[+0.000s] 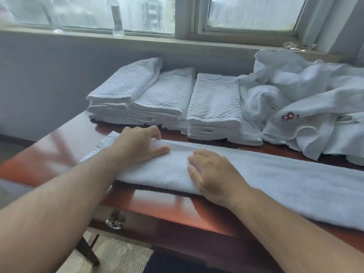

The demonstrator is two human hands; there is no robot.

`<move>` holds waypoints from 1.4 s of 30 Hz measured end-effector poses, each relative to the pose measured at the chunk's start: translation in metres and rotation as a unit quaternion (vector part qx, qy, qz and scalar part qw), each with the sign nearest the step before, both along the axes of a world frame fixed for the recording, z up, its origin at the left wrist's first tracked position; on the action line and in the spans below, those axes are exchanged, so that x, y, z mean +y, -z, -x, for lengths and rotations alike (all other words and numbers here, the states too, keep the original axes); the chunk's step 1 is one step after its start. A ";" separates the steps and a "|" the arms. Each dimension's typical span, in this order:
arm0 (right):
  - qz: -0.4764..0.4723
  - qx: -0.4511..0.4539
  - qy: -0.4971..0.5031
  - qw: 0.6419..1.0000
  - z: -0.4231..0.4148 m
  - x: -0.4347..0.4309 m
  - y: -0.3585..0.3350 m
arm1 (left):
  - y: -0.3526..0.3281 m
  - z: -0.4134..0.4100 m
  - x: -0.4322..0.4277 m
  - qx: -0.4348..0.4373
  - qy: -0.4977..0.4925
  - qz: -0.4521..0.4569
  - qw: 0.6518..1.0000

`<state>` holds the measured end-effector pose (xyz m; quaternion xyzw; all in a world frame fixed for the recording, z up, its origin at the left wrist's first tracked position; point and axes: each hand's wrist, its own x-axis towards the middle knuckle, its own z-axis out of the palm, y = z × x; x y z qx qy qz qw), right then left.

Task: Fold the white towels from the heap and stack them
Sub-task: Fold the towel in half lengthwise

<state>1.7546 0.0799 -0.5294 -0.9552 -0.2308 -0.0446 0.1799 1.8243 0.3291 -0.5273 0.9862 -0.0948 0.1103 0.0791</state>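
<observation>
We smooth the lengthwise-folded towel (275, 174) on the bench (157, 201); left hand (137, 146) pinches its far edge, right hand (214, 174) presses flat; next, probably a crosswise fold, then the stacks (212, 103).

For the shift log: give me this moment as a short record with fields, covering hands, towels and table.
surface: wooden table
in work: long towel, folded into a strip, lying across the table's near side
left hand: fingers curled over the strip's far edge, thumb on top
right hand: flat, pressing on the strip
done: three folded stacks side by side behind the strip
to do: heap, unfolded, right of the stacks
windowsill: bottle
</observation>
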 end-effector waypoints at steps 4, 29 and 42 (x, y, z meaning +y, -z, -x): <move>0.013 0.008 -0.023 1.000 -0.025 0.031 -0.002 | 0.002 0.003 0.022 -0.025 -0.033 0.035 0.999; -0.010 0.023 -0.069 0.997 -0.030 0.048 0.020 | -0.010 0.031 0.063 0.194 -0.292 -0.028 0.936; -0.023 0.043 -0.056 0.997 -0.022 0.045 0.015 | -0.044 0.060 0.065 0.226 -0.351 0.149 0.896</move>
